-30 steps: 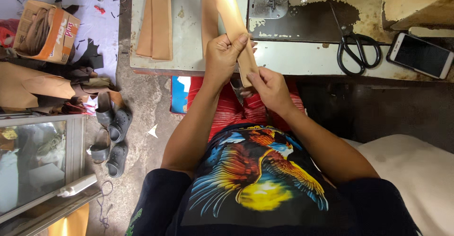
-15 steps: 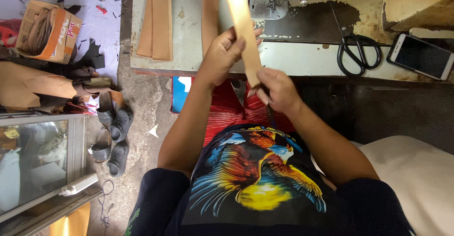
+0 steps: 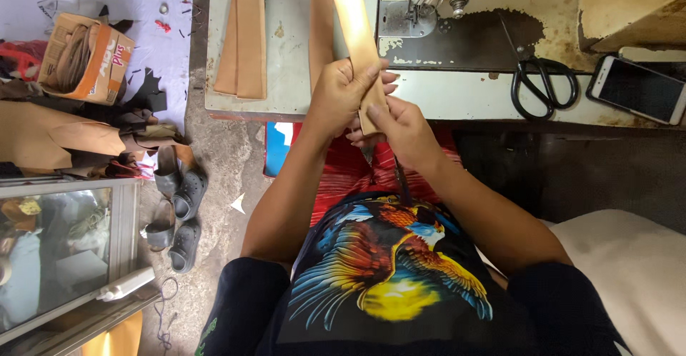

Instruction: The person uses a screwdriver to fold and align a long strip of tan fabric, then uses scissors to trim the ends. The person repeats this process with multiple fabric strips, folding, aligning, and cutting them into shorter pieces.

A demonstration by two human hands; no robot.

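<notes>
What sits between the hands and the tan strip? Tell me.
Nothing visible. The left hand is wrapped around the tan strip and the right hand grips its lower end; both touch it directly, in front of the sewing machine table.

We see the tan strip [image 3: 355, 27] as matt leather, smooth-faced, same as the flat strips [image 3: 243, 38] on the table. The table top [image 3: 286, 56] looks like worn painted metal, dull and stained. Sewing machine [image 3: 457, 20] bed: chipped cream paint, dark bare patches. Scissors [image 3: 541, 77]: black glossy handles, metal blades. Phone [image 3: 638, 88]: glossy glass screen. Cardboard box [image 3: 89, 59]: matt paper. Floor shoes [image 3: 187, 199]: grey rubbery plastic.
</notes>
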